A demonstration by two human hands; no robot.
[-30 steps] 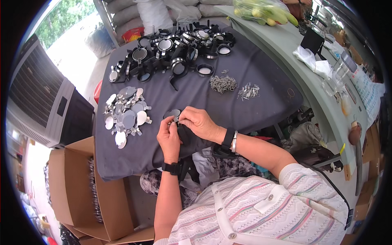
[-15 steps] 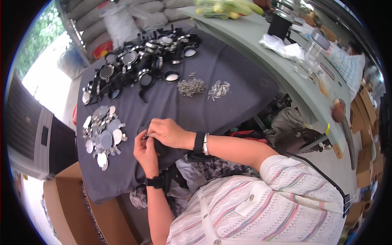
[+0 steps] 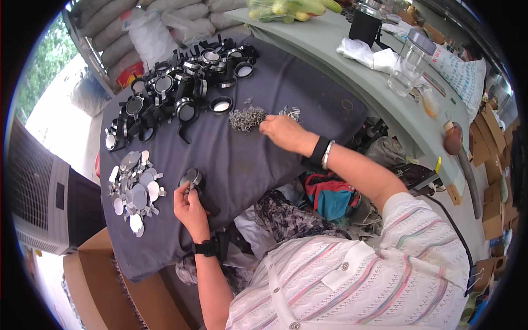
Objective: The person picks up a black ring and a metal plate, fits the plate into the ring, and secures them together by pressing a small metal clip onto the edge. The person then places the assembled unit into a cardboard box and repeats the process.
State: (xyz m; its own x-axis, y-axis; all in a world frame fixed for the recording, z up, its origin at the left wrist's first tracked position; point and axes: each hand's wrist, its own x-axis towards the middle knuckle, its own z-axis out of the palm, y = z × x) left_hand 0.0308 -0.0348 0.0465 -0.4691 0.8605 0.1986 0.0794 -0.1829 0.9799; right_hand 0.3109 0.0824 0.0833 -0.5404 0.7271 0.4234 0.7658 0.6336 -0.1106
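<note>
My left hand (image 3: 191, 212) is closed on a black round part (image 3: 192, 177) with a strap-like arm, near the table's front edge. Its fingers pinch the rim, and the arm lies across the cloth. Farther right, my right hand (image 3: 286, 133) reaches over the table with its fingertips pressed together at the edge of a pile of small wire springs (image 3: 246, 117). Whatever those fingers hold is too small to make out. Partly hidden behind this hand lies a heap of thin metal pins (image 3: 290, 113).
Many similar black round parts (image 3: 187, 88) fill the far side of the dark cloth-covered table (image 3: 247, 165). A heap of silvery discs with tabs (image 3: 138, 193) lies at left. Beyond the right edge, a green table (image 3: 324, 60) bears a glass jar (image 3: 410, 63). A cardboard box (image 3: 99, 275) stands below left.
My right hand has left the black part beside my left hand and moved away to the right, to the spring pile. My left hand still holds the part, now more exposed.
</note>
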